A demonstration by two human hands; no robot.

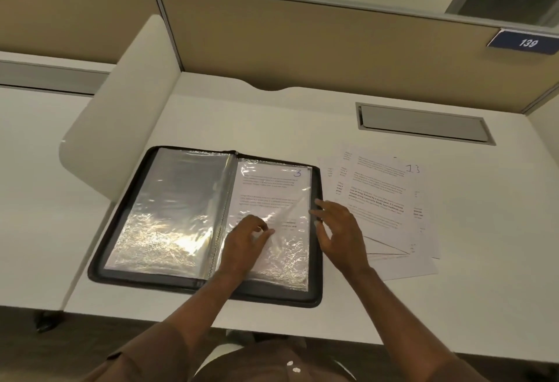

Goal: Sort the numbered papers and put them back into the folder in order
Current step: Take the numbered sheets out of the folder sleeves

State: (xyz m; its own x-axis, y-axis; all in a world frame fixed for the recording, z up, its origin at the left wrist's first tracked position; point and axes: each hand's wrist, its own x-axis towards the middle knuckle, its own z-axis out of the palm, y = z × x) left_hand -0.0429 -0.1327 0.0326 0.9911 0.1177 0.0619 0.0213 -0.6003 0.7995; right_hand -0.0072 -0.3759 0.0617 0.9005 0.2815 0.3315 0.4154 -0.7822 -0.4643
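A black zip folder lies open on the white desk, and everything else sits around it. Its left half shows an empty clear sleeve that shines under the light. Its right half holds a printed page marked 3 inside another clear sleeve.

The left hand rests on the lower part of that right-hand page, close to the folder's spine. Its fingers are curled and pinch the plastic film of the sleeve, which lifts in a slanting fold from the fingertips up toward the folder's right edge.

The right hand is at the folder's right edge. Its fingers are spread and loose, gripping nothing; the upper fingertips touch the black border of the folder about halfway down, and the thumb hangs over the page near the same edge.

Just to the right of the folder, a loose pile of printed papers lies fanned out on the desk. The top sheet carries the handwritten number 13 in its upper right corner, and the right wrist covers part of the pile's lower left.

Beyond the folder, farther from the person, a grey cable hatch is set into the desk. A beige partition stands behind it, with a blue tag reading 139 at its right end. A white divider panel rises to the left of the folder.
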